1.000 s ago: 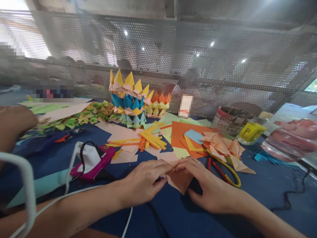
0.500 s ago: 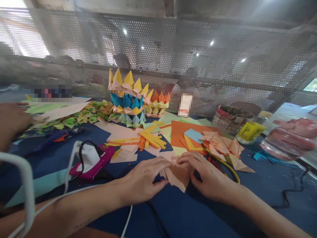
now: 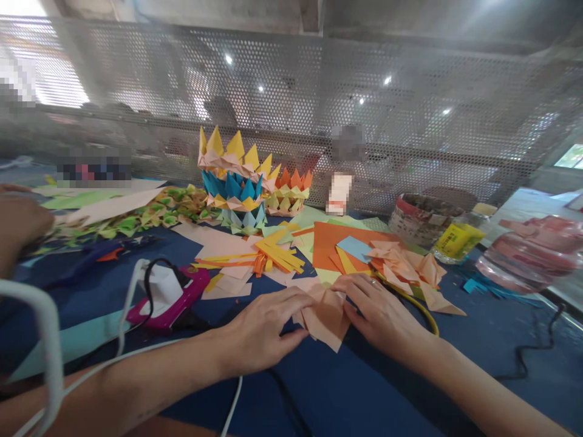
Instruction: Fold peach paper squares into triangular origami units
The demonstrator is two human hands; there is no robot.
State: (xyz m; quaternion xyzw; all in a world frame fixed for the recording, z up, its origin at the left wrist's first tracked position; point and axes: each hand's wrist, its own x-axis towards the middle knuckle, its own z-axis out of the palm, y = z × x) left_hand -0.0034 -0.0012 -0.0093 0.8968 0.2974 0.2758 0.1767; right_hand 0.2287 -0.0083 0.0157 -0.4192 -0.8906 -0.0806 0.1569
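Note:
A folded sheet of peach paper point(image 3: 327, 317) lies on the blue table in front of me. My left hand point(image 3: 268, 328) holds its left side, fingertips on top and thumb at the lower left edge. At the upper right edge, my right hand point(image 3: 376, 303) has bent fingers on the paper, with the thumb close to the side. More pale paper shows beneath and behind the sheet. Beyond it are an orange sheet point(image 3: 332, 237), a small blue piece point(image 3: 354, 249) and crumpled peach folded pieces point(image 3: 401, 261). A yellow-handled tool point(image 3: 421, 312) lies beside my right hand, partly hidden.
Stacked folded-paper crowns point(image 3: 239, 182) stand at the back. A magenta power strip point(image 3: 195, 297) with cables sits left. To the right are a glue bottle point(image 3: 462, 237), a basket point(image 3: 421, 218) and a pink water jug point(image 3: 531, 258). Another person's hand point(image 3: 22, 212) shows far left.
My right hand's fingers have shifted slightly right and up along the peach paper, uncovering more of it. My left hand stays in place. The other person's hand has moved a little left.

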